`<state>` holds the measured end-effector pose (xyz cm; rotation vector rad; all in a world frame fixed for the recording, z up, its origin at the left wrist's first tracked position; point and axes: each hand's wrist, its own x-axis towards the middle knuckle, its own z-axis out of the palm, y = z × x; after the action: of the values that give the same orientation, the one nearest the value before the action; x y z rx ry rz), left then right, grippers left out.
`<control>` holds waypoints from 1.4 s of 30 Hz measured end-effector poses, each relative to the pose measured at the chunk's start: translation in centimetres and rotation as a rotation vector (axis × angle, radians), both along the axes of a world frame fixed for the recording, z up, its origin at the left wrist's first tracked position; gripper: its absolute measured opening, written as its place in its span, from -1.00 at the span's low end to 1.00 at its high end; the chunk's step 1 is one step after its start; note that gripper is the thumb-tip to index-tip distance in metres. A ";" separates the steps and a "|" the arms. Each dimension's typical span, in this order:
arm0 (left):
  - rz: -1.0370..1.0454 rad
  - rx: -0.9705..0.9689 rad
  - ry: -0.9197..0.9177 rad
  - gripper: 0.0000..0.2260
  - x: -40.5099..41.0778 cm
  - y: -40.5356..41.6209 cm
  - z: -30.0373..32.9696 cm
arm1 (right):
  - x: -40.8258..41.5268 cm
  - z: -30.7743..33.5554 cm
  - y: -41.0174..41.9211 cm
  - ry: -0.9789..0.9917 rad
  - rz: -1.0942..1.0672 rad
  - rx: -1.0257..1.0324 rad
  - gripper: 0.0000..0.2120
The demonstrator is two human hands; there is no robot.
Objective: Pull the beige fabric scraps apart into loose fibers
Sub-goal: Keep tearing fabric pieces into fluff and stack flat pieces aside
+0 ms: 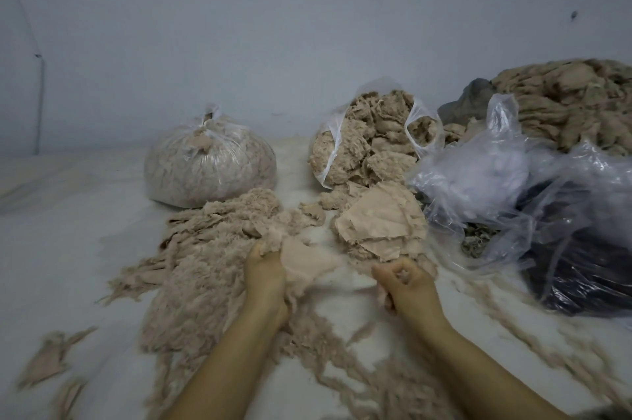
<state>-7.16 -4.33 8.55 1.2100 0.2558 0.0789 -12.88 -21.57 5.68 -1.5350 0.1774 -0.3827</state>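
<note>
Two clear bags stand at the wall: a knotted bag (210, 164) and an open bag (367, 139) spilling scraps, with crumpled plastic (478, 176) to the right. Your beige scrap (304, 260), flat with fraying edges, lies between a loose fiber heap (205, 259) and a scrap stack (381, 223). Your left hand (265, 271) grips it; your right hand (407, 282) is clenched on a fiber tuft.

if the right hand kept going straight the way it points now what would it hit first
Probably the stack of flat beige scraps lying just beyond the right hand, whose curled fingers hold a tuft of fibre. The open bag of scraps lies farther back; depth is unclear.
</note>
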 end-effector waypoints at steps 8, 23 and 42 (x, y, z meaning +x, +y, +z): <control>-0.190 0.025 -0.084 -0.83 -0.9 -1.4 0.3 | -1.5 2.1 1.1 0.277 0.479 -0.125 -0.47; -0.199 0.179 -0.015 -0.84 -0.5 2.1 0.8 | 0.6 0.4 -0.7 0.101 0.158 -0.636 -0.83; -0.246 -0.059 -0.082 -0.84 -1.7 -1.1 -0.3 | 1.8 1.6 1.4 -0.031 -0.110 0.292 -0.91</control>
<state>-8.86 -5.39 8.30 1.1686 0.0357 -0.0924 -11.10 -20.19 7.32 -1.2346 0.2820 -0.4474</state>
